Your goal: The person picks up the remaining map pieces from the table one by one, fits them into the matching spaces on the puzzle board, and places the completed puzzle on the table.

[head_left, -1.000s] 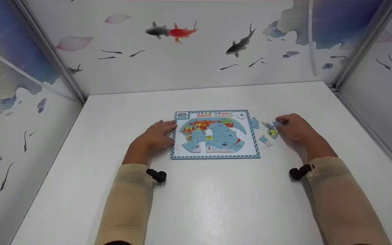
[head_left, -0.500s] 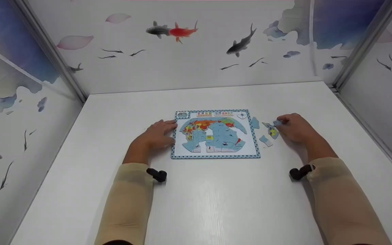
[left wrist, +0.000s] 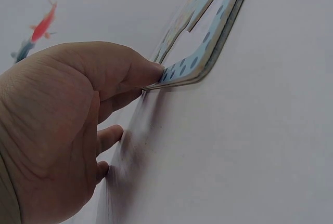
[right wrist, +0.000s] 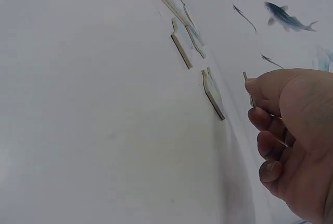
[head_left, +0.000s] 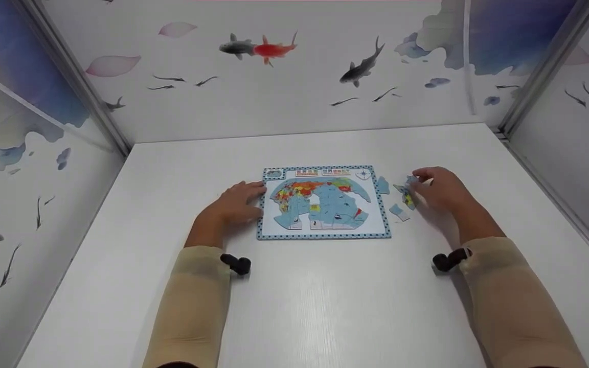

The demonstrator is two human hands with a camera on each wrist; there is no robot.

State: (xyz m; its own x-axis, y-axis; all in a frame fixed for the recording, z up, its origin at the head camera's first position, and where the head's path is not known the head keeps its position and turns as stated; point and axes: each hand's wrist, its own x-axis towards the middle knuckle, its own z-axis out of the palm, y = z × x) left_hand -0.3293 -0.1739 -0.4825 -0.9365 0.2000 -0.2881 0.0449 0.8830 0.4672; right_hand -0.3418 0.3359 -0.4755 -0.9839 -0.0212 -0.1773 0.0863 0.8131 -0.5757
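A world-map jigsaw board (head_left: pixel 325 236) with a blue dotted border lies flat on the table, many map pieces set in it and white gaps showing. My left hand (head_left: pixel 235 202) rests at its left edge, fingers relaxed; in the left wrist view the thumb touches the dotted rim (left wrist: pixel 184 69) near a corner. Right of the board, my right hand (head_left: pixel 440 189) pinches a small blue puzzle piece (head_left: pixel 411 179) between thumb and index finger. From the right wrist view that piece (right wrist: pixel 253 101) appears edge-on, raised above the table, mostly hidden by the fingertips.
Beside the board's right edge lie loose pieces: a blue one (head_left: pixel 383 185), a blue-and-white one (head_left: pixel 398 212) and a yellow-and-blue one (head_left: pixel 408 199) under the right hand. The white table (head_left: pixel 294 306) is bounded by printed fish panels (head_left: pixel 294 102) at back and sides.
My right hand has lifted and shifted slightly left and away from me, carrying the small blue piece over the loose yellow-and-blue one. The left hand and board have stayed put.
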